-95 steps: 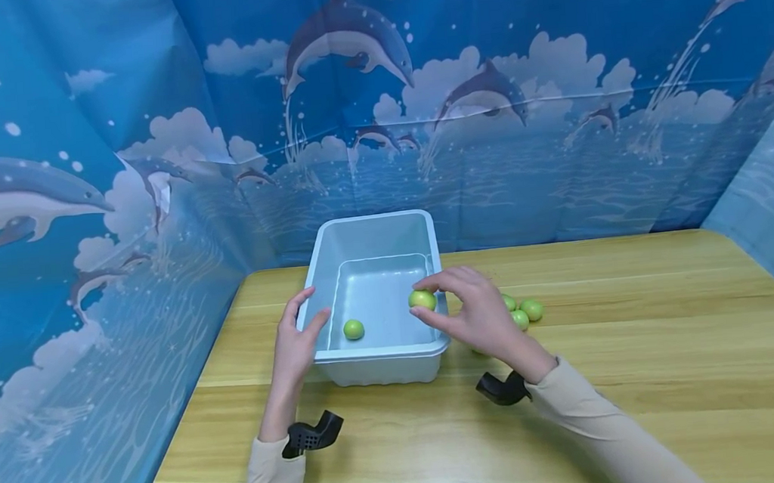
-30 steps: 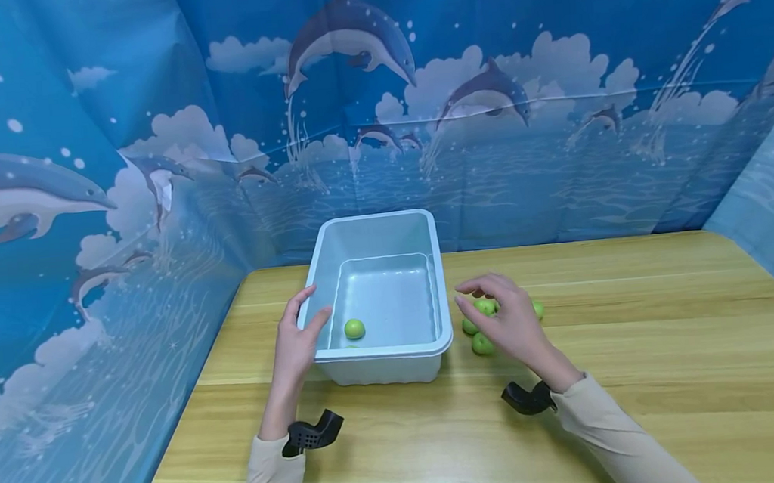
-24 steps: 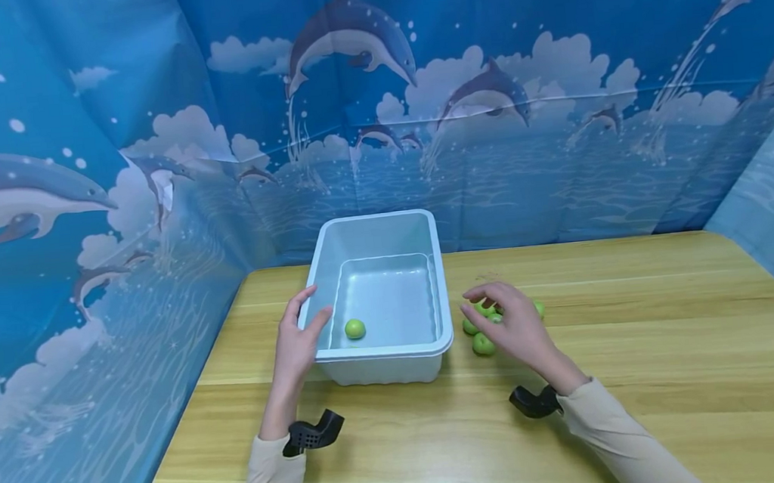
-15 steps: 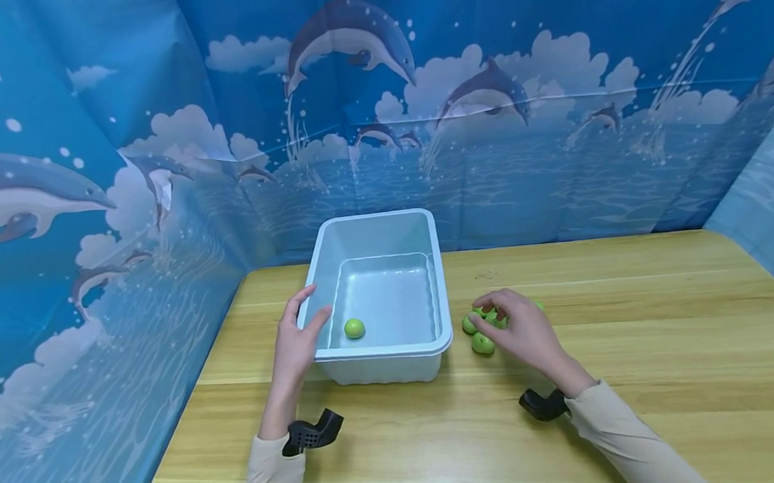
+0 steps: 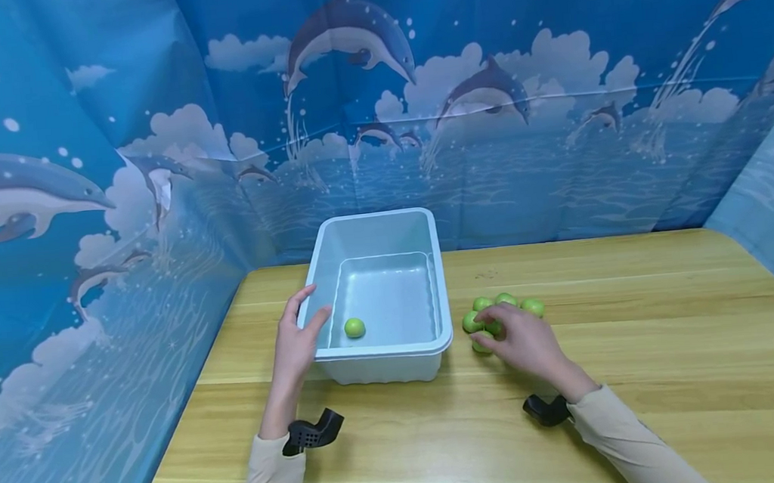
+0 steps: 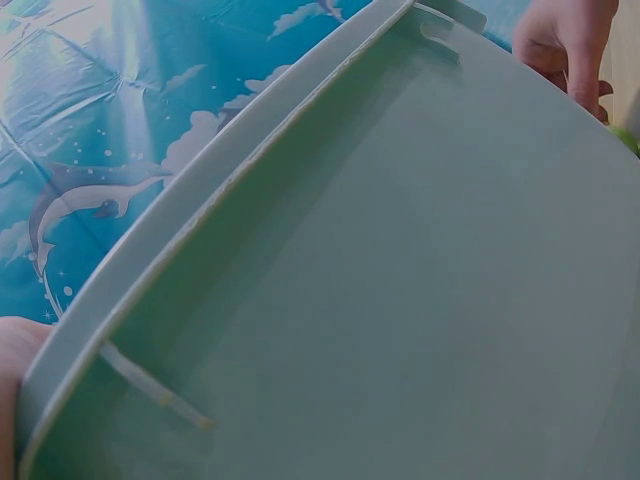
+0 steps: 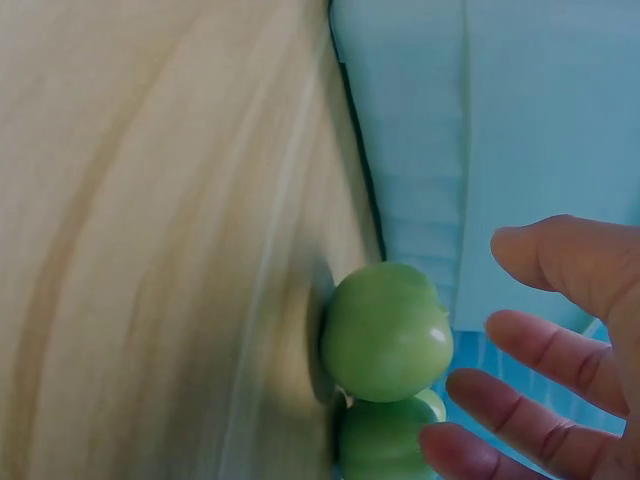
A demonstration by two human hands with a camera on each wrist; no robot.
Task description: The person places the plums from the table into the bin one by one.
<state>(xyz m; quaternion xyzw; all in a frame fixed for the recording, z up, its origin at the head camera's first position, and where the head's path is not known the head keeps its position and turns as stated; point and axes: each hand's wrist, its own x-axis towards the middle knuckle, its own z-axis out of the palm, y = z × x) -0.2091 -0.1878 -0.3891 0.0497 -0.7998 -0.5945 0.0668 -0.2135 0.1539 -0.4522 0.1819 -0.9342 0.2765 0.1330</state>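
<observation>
My left hand [image 5: 296,347] holds the left rim of a pale blue-grey plastic tub [image 5: 440,275], with the thumb over its inside. A round green fruit [image 5: 354,327] lies on the tub's floor near the front left. Right of the tub, my right hand [image 5: 524,340] is low over a cluster of similar green fruits [image 5: 532,306], its fingertips overlapping the nearer ones. In the right wrist view its thumb and fingers are spread beside a green fruit [image 7: 387,332], gripping nothing. The tub's near wall hides part of its floor.
Everything stands on a wood-grain table [image 5: 641,343]. A blue curtain printed with dolphins [image 5: 489,150] hangs behind it and along the left side. Black wrist-worn camera mounts [image 5: 315,431] sit on both wrists.
My right hand held a fruit over the tub, then let it go and moved right and down to the cluster, its thumb and fingers now closer to the fruits. My left hand stays put.
</observation>
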